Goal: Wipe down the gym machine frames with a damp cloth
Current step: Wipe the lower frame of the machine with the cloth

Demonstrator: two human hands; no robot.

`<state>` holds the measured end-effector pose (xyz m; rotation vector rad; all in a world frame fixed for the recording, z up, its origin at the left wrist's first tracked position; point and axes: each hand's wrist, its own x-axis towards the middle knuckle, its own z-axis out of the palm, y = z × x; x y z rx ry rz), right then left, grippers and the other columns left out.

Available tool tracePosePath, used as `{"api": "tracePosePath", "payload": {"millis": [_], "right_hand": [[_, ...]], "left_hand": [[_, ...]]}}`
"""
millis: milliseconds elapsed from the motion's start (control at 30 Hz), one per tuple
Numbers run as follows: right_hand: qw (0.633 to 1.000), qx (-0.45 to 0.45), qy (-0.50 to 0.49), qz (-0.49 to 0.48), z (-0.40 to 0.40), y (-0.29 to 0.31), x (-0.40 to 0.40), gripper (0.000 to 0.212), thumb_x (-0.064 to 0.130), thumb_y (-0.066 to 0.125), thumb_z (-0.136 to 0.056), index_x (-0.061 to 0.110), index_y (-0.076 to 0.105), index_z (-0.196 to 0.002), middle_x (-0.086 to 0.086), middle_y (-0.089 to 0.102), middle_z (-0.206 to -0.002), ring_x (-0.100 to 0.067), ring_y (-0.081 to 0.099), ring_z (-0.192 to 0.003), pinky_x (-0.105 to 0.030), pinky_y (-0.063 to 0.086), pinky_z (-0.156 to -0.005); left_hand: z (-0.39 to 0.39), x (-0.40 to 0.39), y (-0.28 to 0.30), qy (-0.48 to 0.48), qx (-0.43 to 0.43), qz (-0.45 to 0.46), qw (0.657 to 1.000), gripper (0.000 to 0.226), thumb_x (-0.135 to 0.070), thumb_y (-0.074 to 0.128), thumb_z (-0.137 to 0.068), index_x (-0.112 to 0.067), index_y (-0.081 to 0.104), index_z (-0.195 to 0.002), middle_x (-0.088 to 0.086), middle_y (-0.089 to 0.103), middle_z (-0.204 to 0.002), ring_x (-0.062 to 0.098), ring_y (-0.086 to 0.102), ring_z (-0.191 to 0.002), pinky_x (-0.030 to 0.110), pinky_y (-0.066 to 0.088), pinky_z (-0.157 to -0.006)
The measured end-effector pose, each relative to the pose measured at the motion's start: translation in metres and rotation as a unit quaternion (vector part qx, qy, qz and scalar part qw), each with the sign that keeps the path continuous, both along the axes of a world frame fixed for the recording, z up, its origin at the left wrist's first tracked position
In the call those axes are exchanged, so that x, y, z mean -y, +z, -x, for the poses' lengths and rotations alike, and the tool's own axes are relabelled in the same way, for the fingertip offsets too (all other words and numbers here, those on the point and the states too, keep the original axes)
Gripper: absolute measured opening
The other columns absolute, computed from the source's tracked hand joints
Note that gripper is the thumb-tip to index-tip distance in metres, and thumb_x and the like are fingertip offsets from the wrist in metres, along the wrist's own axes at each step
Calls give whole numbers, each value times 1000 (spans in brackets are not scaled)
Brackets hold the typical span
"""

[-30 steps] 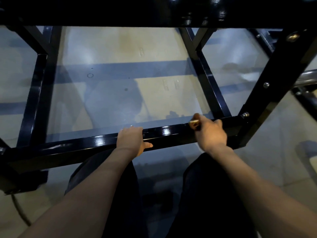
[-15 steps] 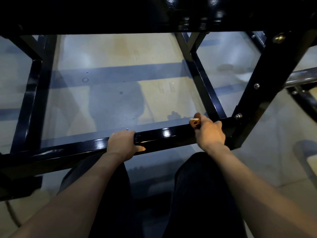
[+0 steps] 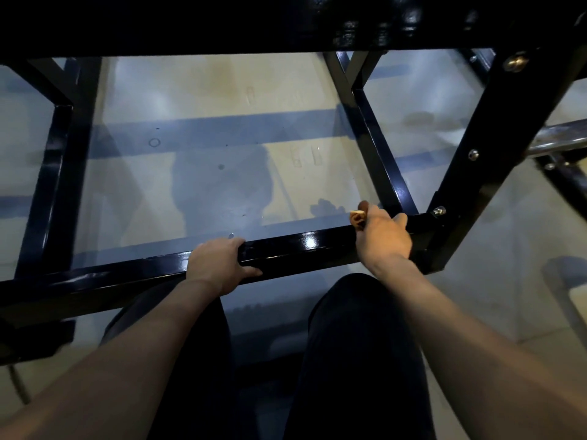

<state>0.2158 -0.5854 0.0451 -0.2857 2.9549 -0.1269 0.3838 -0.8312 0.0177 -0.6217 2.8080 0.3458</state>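
My right hand pinched a small tan-orange folded cloth against the glossy black square-tube steel frame rail, close to its bolted corner. My left hand gripped the same rail further left, thumb underneath. I judged the cloth light, soft and limp, best bunched in the fingers, and the painted rail rigid, heavy, slick, above the pale floor.
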Motion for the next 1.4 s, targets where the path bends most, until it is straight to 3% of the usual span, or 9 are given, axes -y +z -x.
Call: {"api": "tracePosePath", "payload": {"millis": [167,400,567,800,900,1000,1133,1233,1400], "right_hand": [[982,20,170,76,-45,-1,5,46,8,51,-90,36,51,-126,8,60,-119,-25,37,-96,-38,39,-70],[1000,4,-9,21,27,0,-24,41,19,58,-98,26,51,-137,-10,64,-126,-37,42,-119,-43,46,-86],[988,50,92,116,-31,3,-10,48,8,52,-89,44,51,-121,2,45,-97,-27,44,-92,-36,42,-75],[999,-16,-7,-33,37,-3,-36,42,19,58,-98,24,47,-139,-8,62,-131,-38,41,-124,-43,47,-83],[996,-24,71,43,0,-4,-16,48,16,61,-92,29,48,-137,4,60,-118,-30,42,-108,-42,47,-83],[989,19,108,100,-22,5,-38,55,10,57,-89,34,41,-136,11,35,-101,-25,38,-102,-43,49,-80],[999,-10,39,-1,30,0,-70,56,11,58,-90,30,40,-139,-8,55,-130,-38,38,-124,-50,51,-90],[999,7,-31,39,35,0,-49,48,19,56,-93,28,46,-139,-9,56,-138,-42,34,-131,-53,45,-99],[994,28,98,31,-8,7,-61,79,15,55,-95,26,13,-161,-11,40,-146,-39,36,-125,-48,49,-83]], "left_hand": [[0,-1,1,5,2,10,1000,60,-78,71,-74,-30,64,-110,-6,68,-98,24,66,-93,32,51,-69],[0,-1,3,8,1,9,1000,61,-78,71,-73,-30,64,-110,-5,69,-97,26,66,-93,32,48,-67],[-2,-2,4,13,-7,4,1000,58,-78,71,-73,-29,63,-104,-7,67,-94,25,66,-90,33,52,-68],[-2,-4,11,16,-3,-10,1000,56,-76,72,-74,-30,63,-104,-8,66,-94,25,65,-90,32,46,-65],[-2,-5,10,16,-4,-10,1000,57,-75,73,-74,-30,64,-106,-7,66,-95,25,65,-90,31,45,-64],[-1,-6,12,16,0,-6,1000,57,-76,73,-74,-31,65,-108,-8,68,-97,24,65,-91,32,50,-67],[-2,-8,15,21,6,-10,1000,60,-76,72,-74,-31,66,-113,-7,70,-102,25,66,-95,34,55,-72],[-2,-8,18,17,15,-12,1000,65,-75,73,-76,-31,65,-123,-2,71,-112,29,66,-102,35,55,-76],[-1,-10,21,17,35,-8,999,71,-75,72,-76,-27,62,-129,3,70,-115,32,65,-104,37,54,-79]]}}
